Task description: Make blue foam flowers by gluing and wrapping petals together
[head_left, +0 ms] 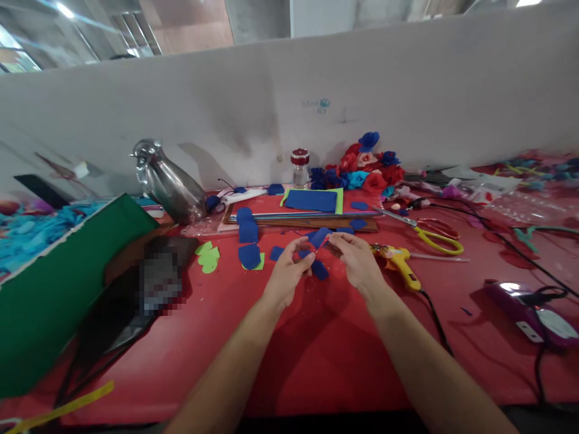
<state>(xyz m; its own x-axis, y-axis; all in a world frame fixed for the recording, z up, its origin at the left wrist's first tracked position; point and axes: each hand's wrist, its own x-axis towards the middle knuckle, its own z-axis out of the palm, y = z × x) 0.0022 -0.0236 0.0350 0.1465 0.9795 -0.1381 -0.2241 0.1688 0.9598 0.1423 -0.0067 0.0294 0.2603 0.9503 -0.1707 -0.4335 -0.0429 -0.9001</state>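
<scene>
Over the middle of the red table, both hands meet at a small blue petal-shaped piece (320, 237) that looks like crepe paper. My right hand (355, 259) pinches its right side between thumb and fingertips. Curled at the left side of the piece, the fingers of my left hand (289, 268) seem to grip its edge, though the contact is partly hidden. Further blue cut pieces (319, 270) lie beneath and around the hands. A column of blue pieces (248, 231) sits to the left. Just right of my right hand rests a yellow glue gun (402, 268).
Yellow-handled scissors (436, 240) lie behind the glue gun. Paper flowers (368, 163), a red-lidded jar (300, 169) and a metal jug (169, 181) stand along the wall. A green box (76, 289) and black bag (122, 307) are left. A purple device (529, 313) with cables sits right.
</scene>
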